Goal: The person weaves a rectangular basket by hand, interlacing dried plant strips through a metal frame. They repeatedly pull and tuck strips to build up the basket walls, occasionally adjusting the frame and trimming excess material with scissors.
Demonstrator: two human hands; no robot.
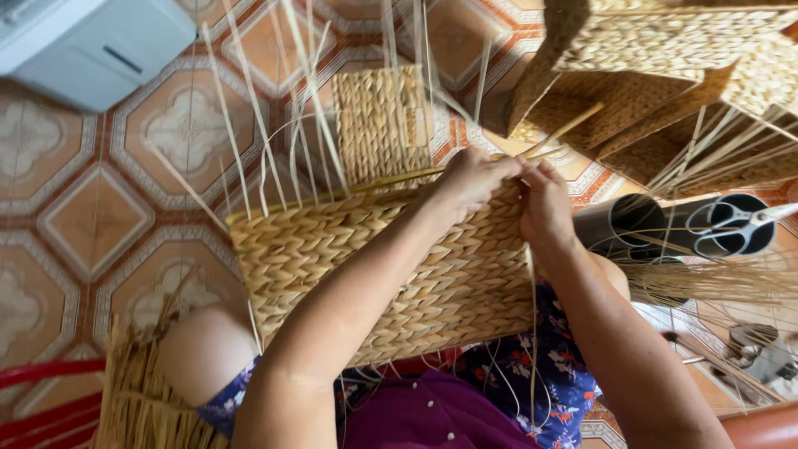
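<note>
The woven basket [391, 266] rests on the person's lap, its upper rim running from lower left to upper right, with loose straw strands [274, 125] rising from that rim over the tiled floor [83, 216]. Open floor lies to the left of the basket; a grey box [91, 46] occupies the upper left corner. To the upper right, a stack of finished woven baskets [665, 66] stands near the rim, and a dark pipe [665, 224] carrying scissors [731, 224] lies just beside the right wrist, leaving little room on that side. A bundle of straw [141, 391] lies at the lower left. Both forearms extend forward across the basket's face to its upper right corner. The left hand [474, 179] is curled over the rim, fingers closed on the weave and strands there. The right hand [544, 199] sits just beside it, touching it, fingers closed on the rim edge and a thin strand.
</note>
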